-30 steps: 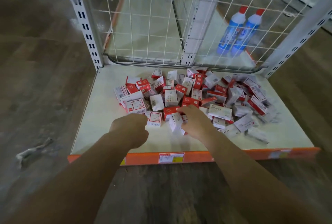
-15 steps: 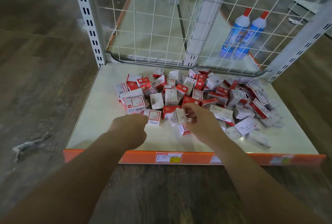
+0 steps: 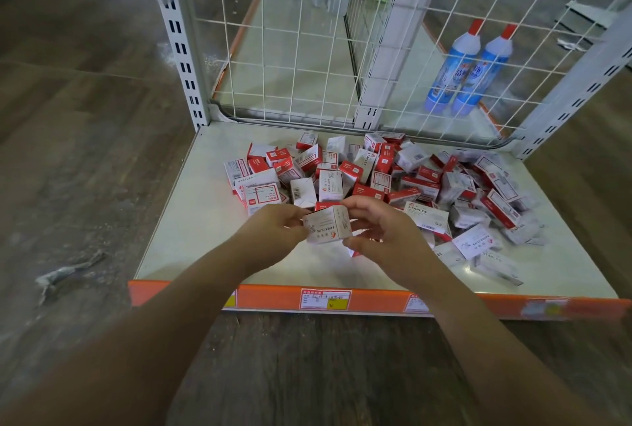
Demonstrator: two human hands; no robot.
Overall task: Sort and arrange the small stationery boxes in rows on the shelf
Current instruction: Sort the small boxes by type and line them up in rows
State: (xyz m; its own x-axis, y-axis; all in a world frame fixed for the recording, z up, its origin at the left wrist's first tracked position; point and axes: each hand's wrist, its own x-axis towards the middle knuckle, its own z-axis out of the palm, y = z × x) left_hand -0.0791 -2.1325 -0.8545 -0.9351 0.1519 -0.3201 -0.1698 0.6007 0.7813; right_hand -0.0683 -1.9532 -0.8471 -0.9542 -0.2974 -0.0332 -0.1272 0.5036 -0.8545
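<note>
The low white shelf board [image 3: 191, 206] with an orange front strip [image 3: 273, 299] carries a loose, unsorted heap of small red-and-white cardboard stationery boxes [image 3: 393, 179], lying at all angles across its middle and right side, some flat, some on edge, some printed STAPLES; the left part of the board and a band along the front edge show bare surface; two paper price labels [image 3: 325, 299] sit on the orange strip. Behind the heap stands a white wire-grid back panel [image 3: 307, 49] between two white slotted uprights [image 3: 178, 39]; through the grid, on a neighbouring shelf, two blue-and-white plastic bottles with red caps [image 3: 468, 70] stand upright side by side, touching or nearly so.

One small white cardboard box printed PAPER CLIPS [image 3: 327, 224] is held above the front of the shelf, just ahead of the heap, tilted with its print upside down to the camera; the left hand [image 3: 273, 237] grips its left end, fingers curled against that side; the right hand [image 3: 386, 237] grips its right end, the fingers [image 3: 359, 210] curled over the top corner and the thumb [image 3: 359, 243] pressed below, so the box sits clamped between both hands; the heap's nearest boxes lie just behind the knuckles. A dark wood-grain floor [image 3: 85, 152] surrounds the shelf, with a crumpled pale scrap [image 3: 65, 275] lying to the left.
</note>
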